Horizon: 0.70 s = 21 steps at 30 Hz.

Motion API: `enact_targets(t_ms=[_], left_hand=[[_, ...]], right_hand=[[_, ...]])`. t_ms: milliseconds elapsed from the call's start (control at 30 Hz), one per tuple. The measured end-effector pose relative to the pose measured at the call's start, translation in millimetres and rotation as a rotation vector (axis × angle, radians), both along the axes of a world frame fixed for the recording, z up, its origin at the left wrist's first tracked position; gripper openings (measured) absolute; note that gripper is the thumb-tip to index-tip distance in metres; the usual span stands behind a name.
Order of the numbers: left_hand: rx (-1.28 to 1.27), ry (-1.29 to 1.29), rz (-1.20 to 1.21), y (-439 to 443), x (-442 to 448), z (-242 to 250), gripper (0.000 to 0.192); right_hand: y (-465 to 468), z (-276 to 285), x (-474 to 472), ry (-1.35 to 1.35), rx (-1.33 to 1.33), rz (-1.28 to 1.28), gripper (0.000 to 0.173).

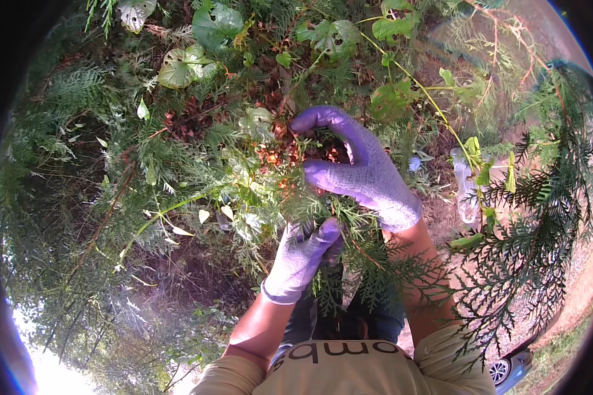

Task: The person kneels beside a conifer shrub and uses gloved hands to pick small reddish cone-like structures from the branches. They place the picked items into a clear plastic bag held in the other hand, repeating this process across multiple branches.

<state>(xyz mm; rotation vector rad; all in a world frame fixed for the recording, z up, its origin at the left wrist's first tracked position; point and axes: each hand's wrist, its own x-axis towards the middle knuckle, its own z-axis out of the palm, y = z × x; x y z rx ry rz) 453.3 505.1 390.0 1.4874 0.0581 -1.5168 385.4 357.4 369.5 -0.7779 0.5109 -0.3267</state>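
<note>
Both hands wear pale knit gloves with purple-coated fingers. My right hand (363,170) curves around a cluster of brown, opened seed cones (273,157) on a scale-leaved conifer, likely an arborvitae. Its thumb and index finger are apart, with the tips beside the cones; whether the other fingers touch anything is hidden. Below it, my left hand (304,254) is closed on a green conifer sprig (348,217), and foliage covers part of its fingers. Another clump of dark brown cones (190,121) sits among the foliage to the left.
A vine (425,91) with broad, hole-eaten leaves (333,37) runs across the upper right. Flat conifer sprays (519,247) hang at right, partly before my right forearm. Behind is a translucent plastic item (465,185). A parked car (511,368) shows at lower right.
</note>
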Motion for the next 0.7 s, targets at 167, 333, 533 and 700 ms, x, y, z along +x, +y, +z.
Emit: enact_targets(t_ms=[167,333,533,700], left_hand=[[0.087,-0.017,-0.075,1.4,-6.7,-2.8,0.015],[-0.025,-0.038,-0.024,5.0,-10.1,-11.8,0.014],[0.002,0.012,0.083,12.6,-10.7,-16.6,0.024],[0.079,-0.044,0.064,13.6,-10.6,-12.1,0.022]], right_hand=[[10.7,4.1,14.2,0.258,-0.687,-0.198,0.046],[22.4,-1.1,25.0,0.428,-0.657,-0.314,0.028],[30.3,-13.9,19.1,0.178,-0.404,-0.417,0.014],[40.9,-18.2,9.9,0.224,-0.266,-0.457,0.015]])
